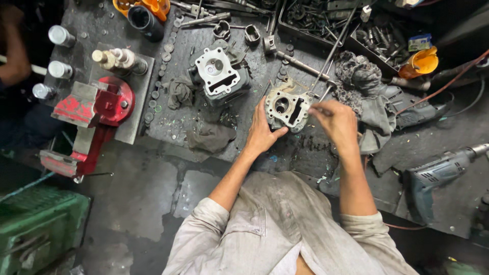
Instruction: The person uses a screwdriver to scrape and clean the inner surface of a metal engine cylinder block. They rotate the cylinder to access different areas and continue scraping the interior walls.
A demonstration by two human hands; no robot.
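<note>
On the grimy workbench, two bare hands are working at a small engine cylinder head.

Seen from the head camera, the left hand [262, 135] is clamping round the near-left edge of the cylinder head [286, 106], which is lying flat near the bench's front edge, while the right hand [336, 122] is pinching a thin metal tool [317, 108] against its right side. A long rod [333, 48] is leaning across just behind. If the tool is slipping off the greasy metal, I judge it could be gouging the mating face or jabbing the steadying hand. The oily rag [374, 117] under the right wrist could be dragging loose parts off the bench.
</note>
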